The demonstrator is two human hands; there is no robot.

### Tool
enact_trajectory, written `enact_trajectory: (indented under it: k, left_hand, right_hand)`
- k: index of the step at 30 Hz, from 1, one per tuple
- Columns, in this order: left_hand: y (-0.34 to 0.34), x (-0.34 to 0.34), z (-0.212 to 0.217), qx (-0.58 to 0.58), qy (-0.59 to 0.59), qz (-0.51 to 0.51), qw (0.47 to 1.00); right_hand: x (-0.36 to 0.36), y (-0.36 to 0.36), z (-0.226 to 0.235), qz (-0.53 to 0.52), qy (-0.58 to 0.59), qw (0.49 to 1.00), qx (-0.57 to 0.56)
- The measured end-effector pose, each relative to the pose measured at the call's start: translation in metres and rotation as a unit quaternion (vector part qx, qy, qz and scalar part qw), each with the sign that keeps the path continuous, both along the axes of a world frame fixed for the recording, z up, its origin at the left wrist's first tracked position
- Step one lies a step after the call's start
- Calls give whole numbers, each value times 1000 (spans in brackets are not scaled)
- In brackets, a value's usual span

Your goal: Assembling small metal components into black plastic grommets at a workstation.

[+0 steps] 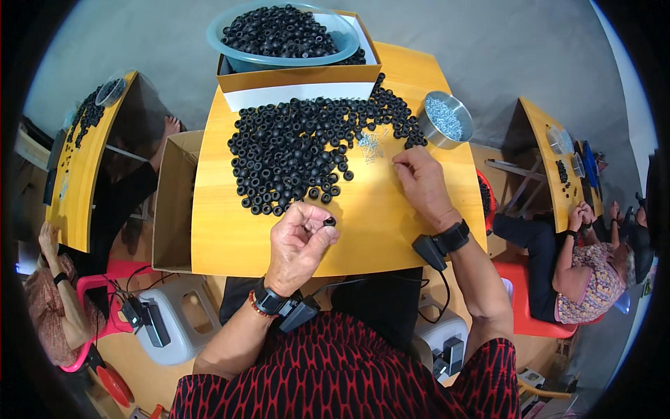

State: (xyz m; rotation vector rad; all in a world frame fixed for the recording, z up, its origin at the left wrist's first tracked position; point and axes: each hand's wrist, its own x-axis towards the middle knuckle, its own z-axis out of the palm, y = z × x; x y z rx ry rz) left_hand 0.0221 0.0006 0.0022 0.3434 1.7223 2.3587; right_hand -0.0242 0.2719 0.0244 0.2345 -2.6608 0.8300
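Note:
My left hand is closed near the table's front edge, pinching a small round black piece with a hole between thumb and fingers. My right hand hovers over the right part of the table, its thumb and forefinger pressed together; anything between them is too small to make out. Just left of its fingertips lies a loose scatter of tiny silver screws or pins. A wide heap of the same round black pieces covers the table's middle and left, beyond my left hand.
Behind the heap, a pale blue basin full of black pieces rests on a cardboard box. A metal bowl of silver parts stands at the right on the yellow table. An open carton adjoins the left edge. People sit at side tables.

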Motion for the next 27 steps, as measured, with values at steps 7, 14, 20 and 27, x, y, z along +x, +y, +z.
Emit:
enact_trajectory:
  k: [7,14,20,27]
  left_hand:
    - [0,-2,-1,36,-3,-10,999]
    - [-2,-3,-5,26,10,-25,999]
    - [1,-2,1,24,-8,-8,1000]
    - [-2,-1,-4,7,-21,-17,1000]
  right_hand:
    - [54,-50,12,3,-175,920,-351]
    - [63,-85,26,136,-159,937,-281]
    - [53,-88,32,187,-92,950,-233]
    - [58,-96,45,192,-37,978,-68]
